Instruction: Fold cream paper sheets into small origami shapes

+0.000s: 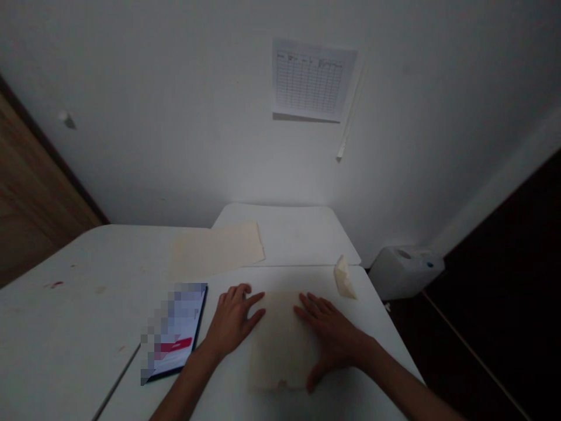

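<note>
A pale cream sheet (283, 345), paper or cloth, lies flat on the white table in front of me. A small notch or torn spot shows at its near edge. At the sheet's upper left edge, my left hand (234, 321) touches it with thumb and index finger stretched apart; its other fingers are bent. My right hand (331, 333) rests spread over the sheet's right side, its thumb near the lower right corner and its fingertips on the upper right part. Neither hand is closed around anything.
A tablet (177, 333), partly pixelated, lies left of my left arm. Another cream sheet (219, 248) is farther back, and a crumpled cream scrap (344, 278) sits near the right edge. A white plastic container (405, 272) stands beyond the table. A printed chart (312, 79) hangs on the wall.
</note>
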`<act>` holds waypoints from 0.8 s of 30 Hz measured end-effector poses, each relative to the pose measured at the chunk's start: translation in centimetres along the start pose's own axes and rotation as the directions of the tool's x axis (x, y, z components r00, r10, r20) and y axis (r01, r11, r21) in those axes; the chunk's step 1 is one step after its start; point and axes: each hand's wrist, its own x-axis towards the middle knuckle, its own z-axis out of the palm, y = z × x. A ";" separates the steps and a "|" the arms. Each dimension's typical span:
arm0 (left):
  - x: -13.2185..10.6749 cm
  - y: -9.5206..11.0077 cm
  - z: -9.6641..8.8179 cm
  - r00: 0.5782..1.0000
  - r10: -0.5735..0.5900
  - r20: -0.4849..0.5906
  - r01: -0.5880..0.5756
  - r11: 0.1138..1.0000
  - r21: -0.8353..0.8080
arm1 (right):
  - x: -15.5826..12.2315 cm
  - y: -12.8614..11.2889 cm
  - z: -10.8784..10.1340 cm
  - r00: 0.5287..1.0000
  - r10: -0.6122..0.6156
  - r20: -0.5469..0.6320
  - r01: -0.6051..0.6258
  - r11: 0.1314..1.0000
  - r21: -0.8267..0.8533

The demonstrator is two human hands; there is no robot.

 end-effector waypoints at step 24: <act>-7.5 10.7 1.0 0.942 0.333 -0.032 -0.333 0.943 0.019 | 0.5 -0.2 -0.1 1.000 0.017 0.007 -0.017 1.000 -0.019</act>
